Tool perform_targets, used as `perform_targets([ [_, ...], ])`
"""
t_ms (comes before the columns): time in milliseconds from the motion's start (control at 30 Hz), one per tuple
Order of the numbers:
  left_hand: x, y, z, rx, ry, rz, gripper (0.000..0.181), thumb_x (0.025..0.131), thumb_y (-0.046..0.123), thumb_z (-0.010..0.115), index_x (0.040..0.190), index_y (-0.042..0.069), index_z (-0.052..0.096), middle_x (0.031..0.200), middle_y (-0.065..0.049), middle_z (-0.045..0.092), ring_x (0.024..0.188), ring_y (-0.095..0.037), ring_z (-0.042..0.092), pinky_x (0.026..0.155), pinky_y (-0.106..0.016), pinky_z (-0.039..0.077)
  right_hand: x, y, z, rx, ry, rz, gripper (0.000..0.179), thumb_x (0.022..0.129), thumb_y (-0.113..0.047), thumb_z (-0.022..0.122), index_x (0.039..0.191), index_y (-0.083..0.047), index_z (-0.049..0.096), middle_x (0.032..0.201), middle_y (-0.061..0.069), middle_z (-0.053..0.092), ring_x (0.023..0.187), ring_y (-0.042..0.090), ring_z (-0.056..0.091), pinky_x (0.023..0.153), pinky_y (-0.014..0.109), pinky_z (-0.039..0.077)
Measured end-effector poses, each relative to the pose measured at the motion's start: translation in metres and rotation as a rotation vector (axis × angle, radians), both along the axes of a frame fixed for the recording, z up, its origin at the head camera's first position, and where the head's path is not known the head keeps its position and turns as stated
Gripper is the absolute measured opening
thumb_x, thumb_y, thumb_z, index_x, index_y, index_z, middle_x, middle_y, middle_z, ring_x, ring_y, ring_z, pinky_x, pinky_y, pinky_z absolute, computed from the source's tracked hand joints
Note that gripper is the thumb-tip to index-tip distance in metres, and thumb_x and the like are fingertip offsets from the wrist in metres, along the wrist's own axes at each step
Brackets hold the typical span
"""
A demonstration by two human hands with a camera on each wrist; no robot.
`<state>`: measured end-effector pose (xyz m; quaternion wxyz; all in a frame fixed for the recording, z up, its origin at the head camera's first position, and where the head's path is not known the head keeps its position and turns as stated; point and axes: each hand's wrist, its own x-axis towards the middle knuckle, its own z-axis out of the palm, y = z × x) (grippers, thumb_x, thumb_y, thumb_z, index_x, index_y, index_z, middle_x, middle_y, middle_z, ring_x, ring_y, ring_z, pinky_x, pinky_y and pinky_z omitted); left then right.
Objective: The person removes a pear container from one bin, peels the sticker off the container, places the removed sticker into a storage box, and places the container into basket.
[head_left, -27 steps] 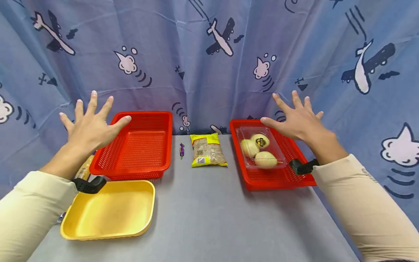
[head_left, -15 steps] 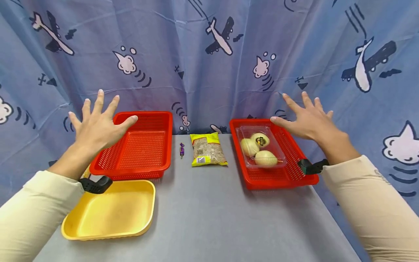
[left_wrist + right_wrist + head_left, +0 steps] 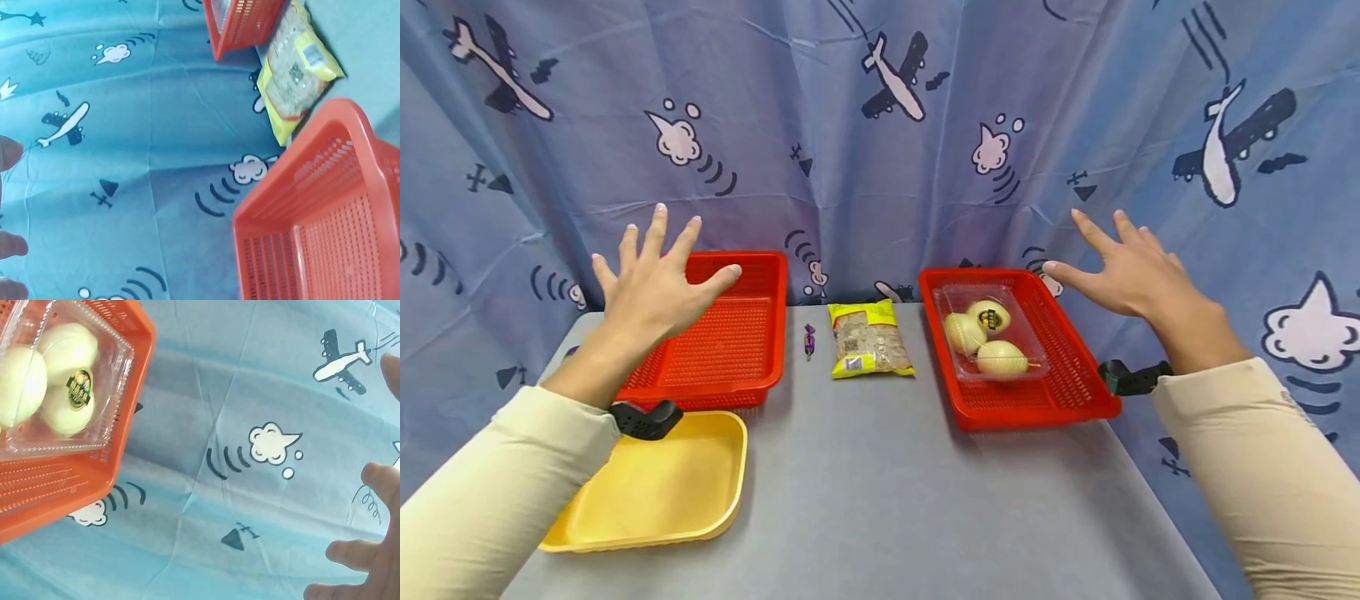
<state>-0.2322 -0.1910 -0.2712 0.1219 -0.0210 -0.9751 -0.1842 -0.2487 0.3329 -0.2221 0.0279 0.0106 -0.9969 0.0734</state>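
Note:
My left hand (image 3: 657,287) hovers with fingers spread over the left red basket (image 3: 722,342), holding nothing; the forearm hides part of that basket. My right hand (image 3: 1138,271) is likewise spread in the air, just right of the other red basket (image 3: 1078,379). In this right basket lies a clear plastic box (image 3: 951,304) with several pale round fruits (image 3: 1002,358), one bearing a dark sticker. Between the baskets, a yellow-edged clear bag (image 3: 871,337) of brownish food lies on the table, with a small purple wrapped candy (image 3: 809,342) to its left.
A yellow tray (image 3: 655,500) stands in front of the left basket, partly behind my left sleeve. The grey table (image 3: 880,500) ends at a blue curtain (image 3: 850,150) printed with airplanes, which hangs behind and along the right side.
Both hands have drifted to the right, fingers still spread. The head view has shifted slightly, and the baskets, bag and candy stay in their places.

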Motion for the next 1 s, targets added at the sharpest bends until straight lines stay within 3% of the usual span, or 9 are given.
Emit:
perform_targets([
  [333,-0.004,0.023,-0.009,0.029,0.014,-0.03,0.087,0.087,0.074,0.037,0.156,0.026,0.016,0.16,-0.008,-0.01,0.141,-0.046,-0.007,0.096,-0.074,-0.013,0.003,0.02,-0.013,-0.011,0.012,-0.015,0.096,0.085,-0.071,0.046,0.156,-0.025,0.001,0.153,0.033,-0.004,0.133,0.06,0.0,0.086,0.081,0.017],
  [1000,-0.012,0.074,-0.034,0.087,0.059,-0.094,0.086,0.086,0.071,0.043,0.155,0.025,0.023,0.161,-0.01,0.001,0.142,-0.042,0.002,0.1,-0.072,-0.007,0.003,0.042,-0.04,-0.104,0.114,-0.001,0.091,0.087,-0.065,0.051,0.157,-0.026,0.007,0.154,0.03,0.009,0.134,0.057,0.012,0.085,0.08,0.023],
])
